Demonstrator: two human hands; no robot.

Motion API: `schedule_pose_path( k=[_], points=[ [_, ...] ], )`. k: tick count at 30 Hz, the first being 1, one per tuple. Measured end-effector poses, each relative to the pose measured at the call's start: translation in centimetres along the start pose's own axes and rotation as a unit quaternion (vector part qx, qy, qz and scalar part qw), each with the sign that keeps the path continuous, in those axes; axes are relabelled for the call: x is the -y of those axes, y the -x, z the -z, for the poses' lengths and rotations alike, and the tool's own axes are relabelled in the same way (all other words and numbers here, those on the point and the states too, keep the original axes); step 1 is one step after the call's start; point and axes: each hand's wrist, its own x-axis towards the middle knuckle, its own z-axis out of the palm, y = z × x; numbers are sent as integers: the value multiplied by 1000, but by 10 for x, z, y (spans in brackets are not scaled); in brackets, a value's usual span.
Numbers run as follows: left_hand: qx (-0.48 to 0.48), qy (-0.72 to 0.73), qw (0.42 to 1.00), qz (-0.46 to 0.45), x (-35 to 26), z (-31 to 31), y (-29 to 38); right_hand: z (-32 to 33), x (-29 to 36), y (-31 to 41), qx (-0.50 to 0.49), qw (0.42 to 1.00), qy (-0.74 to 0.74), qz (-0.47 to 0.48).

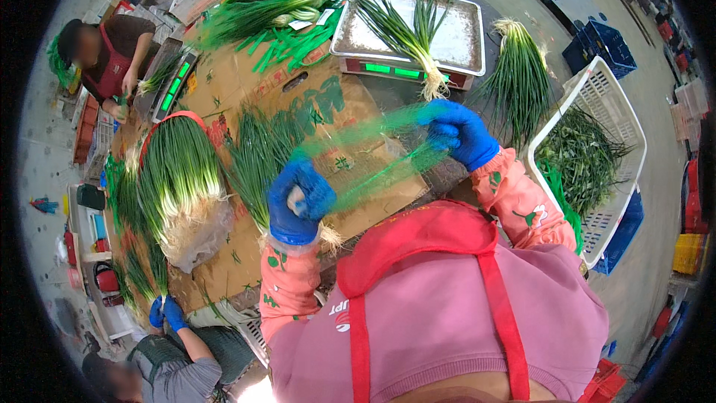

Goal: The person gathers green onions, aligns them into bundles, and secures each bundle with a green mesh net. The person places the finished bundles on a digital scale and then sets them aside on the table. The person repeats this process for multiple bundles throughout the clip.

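Observation:
A length of green mesh netting is stretched between my two blue-gloved hands. My left hand grips one end of it, above the roots of a bunch of spring onions lying on the cardboard. The other end is held in my right hand, just below the front of a weighing scale. On that scale's metal tray lies a small bunch of spring onions, roots hanging over the near edge. Another bunch rests right of the scale, leaves towards me.
A large spring onion bundle with a red band stands at left on the cardboard sheet. Netted bunches lie at the back. A white crate of leaf trimmings is at right. Two co-workers handle bunches on the left.

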Motion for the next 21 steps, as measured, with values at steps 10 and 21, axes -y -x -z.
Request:
schedule_pose_path(
  k=[10, 21],
  points=[
    [-155, -341, 926, -53, -35, -25, -15, -4, -19, 4, 97, 974, -202, -17],
    [31, -607, 791, -73, -29, 11, -101, -75, 1, 4, 372, 899, 160, -165]
  ],
)
